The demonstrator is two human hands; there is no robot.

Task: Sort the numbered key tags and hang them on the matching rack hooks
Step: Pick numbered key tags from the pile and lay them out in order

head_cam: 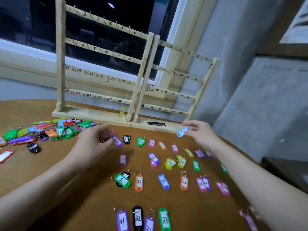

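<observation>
Two hands hold key tags over the brown surface (50, 164), in front of the numbered wooden racks.

The left hand (95, 140) has its grip closed on a purple tag (118, 141), pinched low, just at the left end of the top row of sorted tags. The right hand (198, 132) has its grip closed on a light blue tag (181, 132), held near the base of the right rack (175, 90). Sorted tags lie in rows on the surface, for example an orange tag (139, 182) marked 21 and a green tag (164, 219) marked 33. An unsorted pile of tags (50, 130) lies to the left, near the base of the left rack (100, 64). One yellow tag (122, 110) hangs by hook 24.
</observation>
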